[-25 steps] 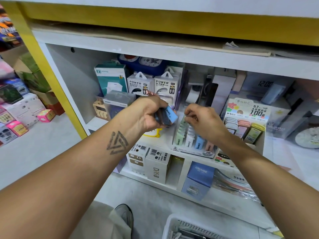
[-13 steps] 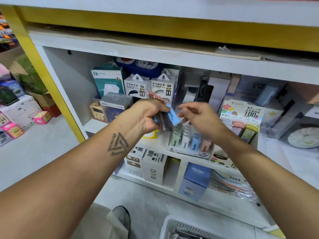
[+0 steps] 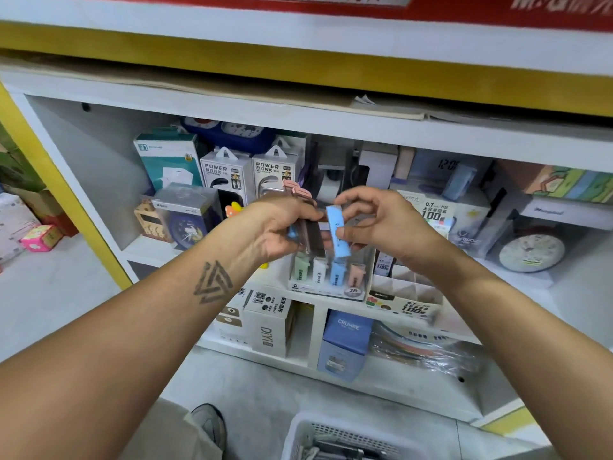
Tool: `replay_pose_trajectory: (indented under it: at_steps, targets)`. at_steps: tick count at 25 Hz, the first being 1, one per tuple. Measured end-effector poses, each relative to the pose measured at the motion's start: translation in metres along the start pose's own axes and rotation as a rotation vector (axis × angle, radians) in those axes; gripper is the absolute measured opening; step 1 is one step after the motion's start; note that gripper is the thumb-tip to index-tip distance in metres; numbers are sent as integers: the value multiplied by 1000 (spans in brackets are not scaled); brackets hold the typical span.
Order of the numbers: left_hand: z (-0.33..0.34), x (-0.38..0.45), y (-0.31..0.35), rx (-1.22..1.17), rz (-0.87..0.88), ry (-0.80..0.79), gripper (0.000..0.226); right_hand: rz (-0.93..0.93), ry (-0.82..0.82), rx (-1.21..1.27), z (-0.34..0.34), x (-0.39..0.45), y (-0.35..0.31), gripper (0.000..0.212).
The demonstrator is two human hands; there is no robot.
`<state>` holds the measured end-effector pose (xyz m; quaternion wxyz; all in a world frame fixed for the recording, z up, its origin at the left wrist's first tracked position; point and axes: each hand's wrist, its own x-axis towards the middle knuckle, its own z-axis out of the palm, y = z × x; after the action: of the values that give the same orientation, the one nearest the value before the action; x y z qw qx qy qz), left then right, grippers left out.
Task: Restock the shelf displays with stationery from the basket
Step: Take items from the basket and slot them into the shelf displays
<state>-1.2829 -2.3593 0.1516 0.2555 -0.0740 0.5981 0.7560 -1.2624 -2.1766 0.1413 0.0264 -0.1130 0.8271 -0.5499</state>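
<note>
A: We see a big white shelf (image 3: 298, 126) with a yellow edge. The gray floor (image 3: 49, 293) runs off to the left, where a small pink box (image 3: 41, 238) sits.

B: We see boxes at the far back too. Two say POWER BANK (image 3: 229, 175). A round clock (image 3: 530, 252) is on the right.

A: Near us, at the bottom, is the white basket (image 3: 338, 436). Just left of it is a shoe (image 3: 209, 423).

B: In the middle of the shelf we see the display box (image 3: 328, 277). It has little green, white, blue and pink packs standing in rows.

A: Right above it are both hands. Our left hand (image 3: 275, 227) is curled tight around a bunch of packs (image 3: 306, 227). Pink ones stick out the top.

B: Our right hand (image 3: 378, 220) pinches one blue pack (image 3: 335, 227) with the thumb and fingers. It stands almost straight up, just beside the bunch. We cannot tell if the two touch.
</note>
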Motion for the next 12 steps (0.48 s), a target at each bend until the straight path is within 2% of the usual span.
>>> replay_pose_trajectory:
  at_steps: [3,8,12]
  targets:
    - [-1,1,1,-22,-15,25,9,-23,128,3,-8,1,2,20]
    - [-7,3,0,-43,-31,72,9,-102,227,-134,-13,6,11,12]
    - [-12,4,-1,-29,-47,77,7,-194,249,-475,-8,7,20,16]
